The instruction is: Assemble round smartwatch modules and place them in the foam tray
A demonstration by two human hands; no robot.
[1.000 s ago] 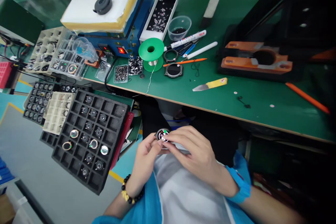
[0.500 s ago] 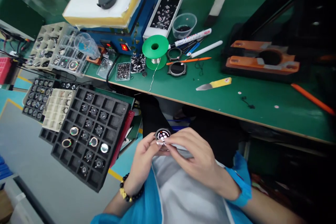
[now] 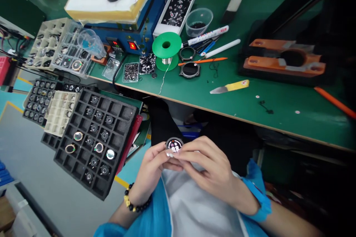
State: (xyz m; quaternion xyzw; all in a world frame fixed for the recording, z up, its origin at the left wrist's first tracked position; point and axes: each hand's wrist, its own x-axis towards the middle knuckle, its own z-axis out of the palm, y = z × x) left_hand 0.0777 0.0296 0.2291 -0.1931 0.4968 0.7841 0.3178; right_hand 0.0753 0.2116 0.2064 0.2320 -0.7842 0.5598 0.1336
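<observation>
A round watch with a lit screen is held over my lap, below the bench edge. My left hand grips it from the left, thumb at the lower rim of the face. The fingers of my right hand are pinched together at the watch's lower right edge, touching it. Something small and white shows by my left thumb; I cannot make out what it is. To the left lies a black foam tray with several watch bodies in its compartments.
The green bench carries a solder spool, a yellow-handled knife, pens, a parts box, a plastic cup and an orange fixture. A blue heating unit stands behind. More trays sit at the left.
The view has shifted slightly. The watch's screen display has changed, and both hands remain around it with small finger shifts.
</observation>
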